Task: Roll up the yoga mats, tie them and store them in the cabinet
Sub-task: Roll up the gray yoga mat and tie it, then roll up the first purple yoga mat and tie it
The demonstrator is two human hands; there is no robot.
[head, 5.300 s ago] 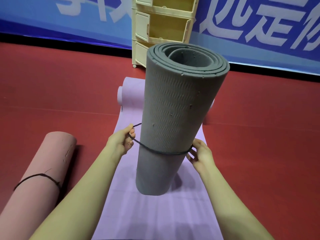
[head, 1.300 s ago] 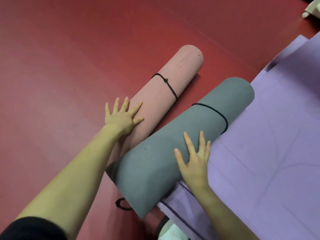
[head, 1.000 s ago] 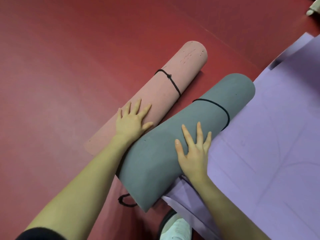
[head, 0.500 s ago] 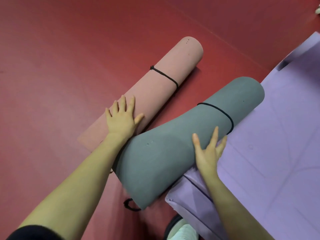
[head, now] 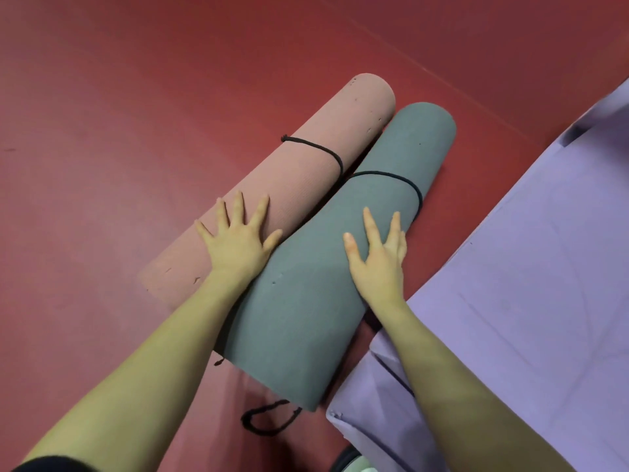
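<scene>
head view, left to right: the pink rolled mat [head: 289,185] lies on the red floor [head: 102,131], bound by a black cord [head: 316,149]. the left hand [head: 238,240] rests on it, fingers spread flat, likely to stop it rolling. touching its side lies the grey rolled mat [head: 340,267], tied with its own black cord [head: 391,177]; the right hand [head: 377,257] presses it, fingers straight. a spare cord loop [head: 269,417] lies at its near end. the purple mat [head: 527,284] is unrolled. no cabinet is in view.

2 rolled mats [head: 306,206] side by side on floor [head: 102,131]
</scene>
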